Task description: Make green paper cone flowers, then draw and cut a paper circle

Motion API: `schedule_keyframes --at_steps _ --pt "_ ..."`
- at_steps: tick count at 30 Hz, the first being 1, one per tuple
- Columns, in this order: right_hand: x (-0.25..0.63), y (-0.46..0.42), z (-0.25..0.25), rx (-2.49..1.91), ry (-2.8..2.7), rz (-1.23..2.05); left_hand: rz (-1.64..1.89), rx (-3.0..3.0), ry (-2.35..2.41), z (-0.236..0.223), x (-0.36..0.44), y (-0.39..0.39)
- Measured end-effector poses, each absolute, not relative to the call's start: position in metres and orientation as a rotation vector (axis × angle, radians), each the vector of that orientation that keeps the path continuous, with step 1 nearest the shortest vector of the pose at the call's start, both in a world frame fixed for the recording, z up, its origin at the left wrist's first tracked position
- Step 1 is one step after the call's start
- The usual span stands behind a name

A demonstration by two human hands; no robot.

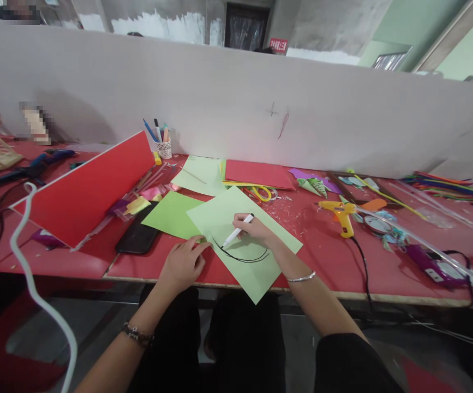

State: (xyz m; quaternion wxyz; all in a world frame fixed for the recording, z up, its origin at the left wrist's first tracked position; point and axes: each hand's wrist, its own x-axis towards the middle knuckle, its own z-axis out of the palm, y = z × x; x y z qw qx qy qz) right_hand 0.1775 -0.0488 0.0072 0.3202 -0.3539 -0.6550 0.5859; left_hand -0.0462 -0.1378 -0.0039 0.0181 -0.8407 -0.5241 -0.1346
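Observation:
A pale green sheet of paper [256, 270] lies on the red table [326, 262], its near corner hanging over the front edge. A black curved line is drawn on it. My right hand [256, 229] is closed round a white marker [238, 231] whose tip touches the sheet at the left end of the line. My left hand [183, 262] rests on the sheet's left edge with its fingers curled, pressing the paper down. A brighter green sheet [168, 215] lies partly under the pale one.
A black phone [138, 237] lies left of the sheets beside a tilted red board [89, 191]. A yellow glue gun [342, 213] with a black cord sits to the right. Scissors [261, 192], red paper, a pen cup [163, 146] and pipe cleaners [444, 185] lie farther back.

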Motion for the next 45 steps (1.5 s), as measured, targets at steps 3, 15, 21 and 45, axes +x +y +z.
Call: schedule_keyframes --at_steps 3,15,21,45 --pt "0.177 -0.048 0.005 -0.921 -1.739 1.544 -0.437 -2.623 -1.631 -0.005 -0.047 -0.137" --pt "0.172 -0.046 0.001 -0.985 -1.829 1.433 -0.443 -2.615 -1.650 -0.003 -0.046 -0.139" --pt "0.169 -0.047 0.000 -1.004 -1.797 1.427 -0.460 -2.614 -1.654 -0.005 -0.047 -0.139" --pt "0.191 -0.040 0.007 -0.936 -1.597 1.443 -0.446 -2.616 -1.616 -0.003 -0.047 -0.139"
